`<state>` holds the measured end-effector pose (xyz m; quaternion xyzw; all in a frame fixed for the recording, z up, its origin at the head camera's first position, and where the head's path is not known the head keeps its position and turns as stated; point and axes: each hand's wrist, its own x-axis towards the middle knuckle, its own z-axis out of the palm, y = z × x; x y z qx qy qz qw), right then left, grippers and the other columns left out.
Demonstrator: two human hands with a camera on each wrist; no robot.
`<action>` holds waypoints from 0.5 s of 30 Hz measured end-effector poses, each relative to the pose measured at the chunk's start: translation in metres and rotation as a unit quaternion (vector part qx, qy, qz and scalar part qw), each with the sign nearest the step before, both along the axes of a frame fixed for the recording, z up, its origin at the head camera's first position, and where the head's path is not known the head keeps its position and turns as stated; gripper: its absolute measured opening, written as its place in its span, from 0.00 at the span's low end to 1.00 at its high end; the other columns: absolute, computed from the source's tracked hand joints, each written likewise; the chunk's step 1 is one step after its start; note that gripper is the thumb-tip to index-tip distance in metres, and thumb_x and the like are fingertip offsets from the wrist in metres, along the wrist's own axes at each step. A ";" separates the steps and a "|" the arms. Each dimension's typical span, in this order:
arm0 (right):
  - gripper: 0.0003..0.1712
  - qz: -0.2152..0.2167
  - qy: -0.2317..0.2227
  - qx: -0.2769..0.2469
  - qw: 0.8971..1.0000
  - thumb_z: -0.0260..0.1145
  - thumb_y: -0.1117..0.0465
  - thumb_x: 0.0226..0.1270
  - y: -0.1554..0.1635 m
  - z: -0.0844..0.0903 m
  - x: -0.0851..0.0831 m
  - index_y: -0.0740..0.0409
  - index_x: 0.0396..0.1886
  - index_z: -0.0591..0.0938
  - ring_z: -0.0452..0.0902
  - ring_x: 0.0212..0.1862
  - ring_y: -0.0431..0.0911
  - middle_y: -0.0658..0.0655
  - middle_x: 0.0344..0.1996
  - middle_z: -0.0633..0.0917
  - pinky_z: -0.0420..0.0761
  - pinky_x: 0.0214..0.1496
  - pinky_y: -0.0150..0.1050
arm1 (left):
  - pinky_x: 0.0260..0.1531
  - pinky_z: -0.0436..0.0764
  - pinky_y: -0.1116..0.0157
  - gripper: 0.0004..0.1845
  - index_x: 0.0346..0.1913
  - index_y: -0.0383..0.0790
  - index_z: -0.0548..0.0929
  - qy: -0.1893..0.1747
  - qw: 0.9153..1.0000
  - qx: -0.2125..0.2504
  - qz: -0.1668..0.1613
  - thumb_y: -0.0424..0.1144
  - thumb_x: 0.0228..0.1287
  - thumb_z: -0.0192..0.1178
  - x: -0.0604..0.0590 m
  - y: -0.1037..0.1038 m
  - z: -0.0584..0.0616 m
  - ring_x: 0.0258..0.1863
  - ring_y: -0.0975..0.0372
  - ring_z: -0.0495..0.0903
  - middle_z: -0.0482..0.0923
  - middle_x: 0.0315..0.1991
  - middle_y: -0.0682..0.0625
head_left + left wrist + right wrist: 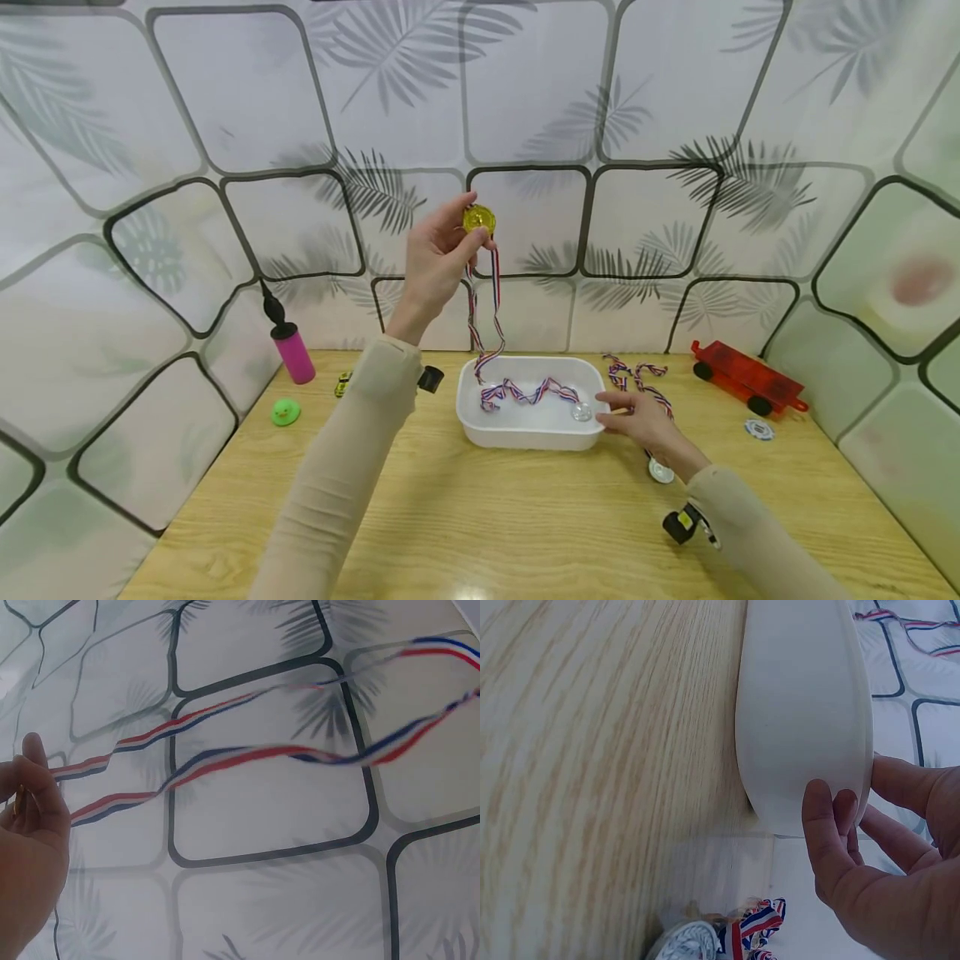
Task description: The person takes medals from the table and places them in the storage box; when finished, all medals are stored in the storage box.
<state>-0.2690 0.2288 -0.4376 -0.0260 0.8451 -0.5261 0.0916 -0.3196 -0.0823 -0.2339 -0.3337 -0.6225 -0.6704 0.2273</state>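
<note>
The left hand (438, 254) is up high, and its fingers pinch a gold medal (478, 219). The medal's striped ribbon (491, 321) hangs down, and its end already lies in the white tub (525, 433) on the table (480, 517). The medal itself is not in yet. A silver medal (581, 411) lies in the tub too. The right hand (637, 421) holds the tub's edge, its fingers curled on the rim. Another medal (661, 471) seems to wait on the table nearby.

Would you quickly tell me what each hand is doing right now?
Left hand: pinches the gold medal, raised above the white tub.
Right hand: grips the white tub's rim.
</note>
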 end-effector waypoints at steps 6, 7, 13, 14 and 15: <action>0.29 0.006 0.006 -0.012 1.000 0.67 0.64 0.66 0.000 -0.001 -0.001 0.72 0.64 0.73 0.77 0.43 0.46 0.72 0.57 0.74 0.87 0.49 0.43 | 0.22 0.77 0.69 0.24 0.65 0.33 0.74 -0.031 0.999 -0.024 0.001 0.25 0.66 0.59 0.003 0.000 -0.012 0.28 0.65 0.84 0.85 0.38 0.42; 0.29 0.008 0.008 -0.014 1.000 0.67 0.64 0.66 0.000 -0.001 -0.001 0.72 0.64 0.73 0.78 0.43 0.45 0.73 0.57 0.74 0.87 0.49 0.42 | 0.23 0.78 0.69 0.24 0.65 0.33 0.74 -0.037 0.999 -0.027 0.001 0.26 0.66 0.60 0.003 0.001 -0.013 0.28 0.65 0.84 0.85 0.38 0.43; 0.29 0.007 0.005 -0.016 1.000 0.67 0.64 0.67 0.001 0.000 -0.001 0.72 0.64 0.73 0.78 0.43 0.44 0.73 0.60 0.73 0.87 0.49 0.41 | 0.23 0.78 0.72 0.24 0.65 0.34 0.74 -0.086 0.995 -0.042 -0.002 0.26 0.66 0.60 -0.003 0.000 -0.026 0.29 0.61 0.84 0.84 0.41 0.41; 0.29 0.005 0.003 -0.015 1.000 0.67 0.64 0.67 0.000 0.000 -0.001 0.72 0.64 0.73 0.78 0.44 0.45 0.73 0.60 0.73 0.87 0.50 0.42 | 0.23 0.78 0.72 0.24 0.65 0.34 0.74 -0.092 0.995 -0.049 -0.002 0.26 0.66 0.59 -0.005 0.000 -0.029 0.28 0.62 0.84 0.84 0.42 0.39; 0.29 0.004 0.001 -0.013 1.000 0.67 0.64 0.67 0.000 0.000 -0.001 0.71 0.64 0.73 0.78 0.44 0.45 0.73 0.60 0.73 0.86 0.50 0.42 | 0.23 0.78 0.72 0.24 0.65 0.35 0.74 -0.098 0.994 -0.057 -0.001 0.26 0.66 0.59 -0.006 0.000 -0.033 0.28 0.62 0.84 0.84 0.42 0.37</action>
